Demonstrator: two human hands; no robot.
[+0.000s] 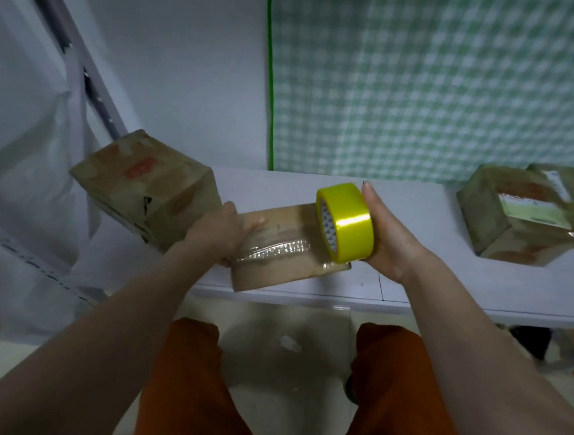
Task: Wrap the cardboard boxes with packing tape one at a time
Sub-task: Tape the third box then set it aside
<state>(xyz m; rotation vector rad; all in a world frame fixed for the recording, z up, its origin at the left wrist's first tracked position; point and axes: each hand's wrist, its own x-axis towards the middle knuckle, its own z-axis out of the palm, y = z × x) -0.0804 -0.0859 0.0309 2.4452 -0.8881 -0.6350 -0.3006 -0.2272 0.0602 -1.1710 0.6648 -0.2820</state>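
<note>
While the left hand (224,230) gripped the small brown cardboard box's (283,251) left end, the right hand (385,237) clasped the yellow packing-tape roll (347,220) against its right end.

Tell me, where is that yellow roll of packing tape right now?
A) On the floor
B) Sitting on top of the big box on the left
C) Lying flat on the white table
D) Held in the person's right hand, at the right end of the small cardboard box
D: the right hand holds the yellow roll of packing tape against the right end of the small cardboard box, which the left hand grips.
</note>
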